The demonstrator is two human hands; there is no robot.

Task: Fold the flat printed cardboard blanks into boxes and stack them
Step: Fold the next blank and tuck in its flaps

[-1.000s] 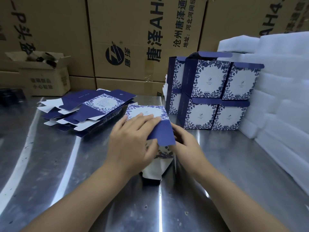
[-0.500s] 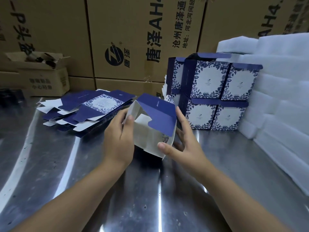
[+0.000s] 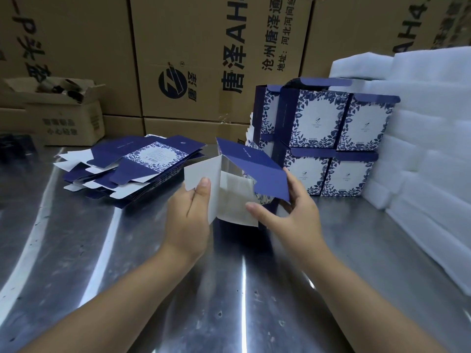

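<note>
Flat blanks (image 3: pixel 142 159) lie in a loose, fanned pile on the steel table (image 3: pixel 102 250) at the left, printed faces up, well apart from both hands.

Just right of the pile, the left hand (image 3: pixel 187 220) pinches the left white panel of the half-formed box (image 3: pixel 229 200): the thumb is on the inner face and the fingers are hidden behind it. The box is held clear of the table, between the two hands, at centre.

Orientation: the white interior and open mouth face the person. The sleeve axis appears to run from the person toward the back wall, tilted. One blue flap (image 3: pixel 252 169) stands out from the far edge, pointing up and to the right.

The right hand (image 3: pixel 293 220) clamps the right side of the box, with the thumb on the inner white panel and the spread fingers behind, under the blue flap.

Step in hand (judged): squaring the sleeve open, with the end flaps not yet closed. The next move calls for holding the walls square while the flaps are folded in and the tongue is tucked.

Further right, finished boxes (image 3: pixel 323 123) stand in two tiers against foam sheets (image 3: pixel 420 149); the new box belongs there.
</note>
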